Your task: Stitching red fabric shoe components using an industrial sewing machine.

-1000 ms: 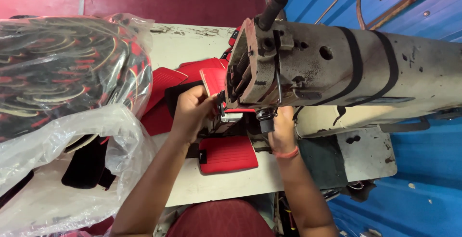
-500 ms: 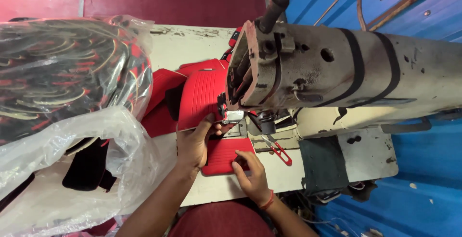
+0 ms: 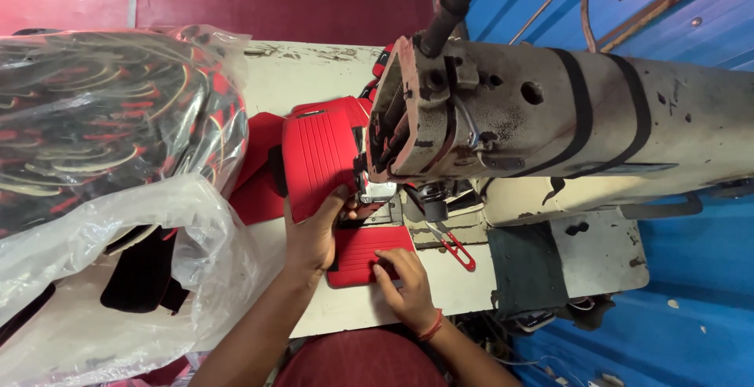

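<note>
A red ribbed padded piece (image 3: 318, 159) lies under the presser foot (image 3: 378, 192) of a worn grey sewing machine (image 3: 550, 120). Its far part rises toward the back of the table, and its near part (image 3: 357, 255) lies flat on the table. My left hand (image 3: 312, 238) grips the piece at the bend just left of the presser foot, thumb toward the needle. My right hand (image 3: 404, 283), with a red band at the wrist, presses its fingers on the near right corner of the piece.
Red-handled snips (image 3: 455, 249) lie on the machine bed right of the piece. A large clear plastic bag (image 3: 110, 143) of red-and-black pieces fills the left side. A black cloth (image 3: 145, 273) hangs below it. The white table edge (image 3: 377, 316) is near my body.
My right hand left the needle area, swung toward me, then came forward onto the near corner of the red piece. My left hand slid down along the piece, which moved further back.
</note>
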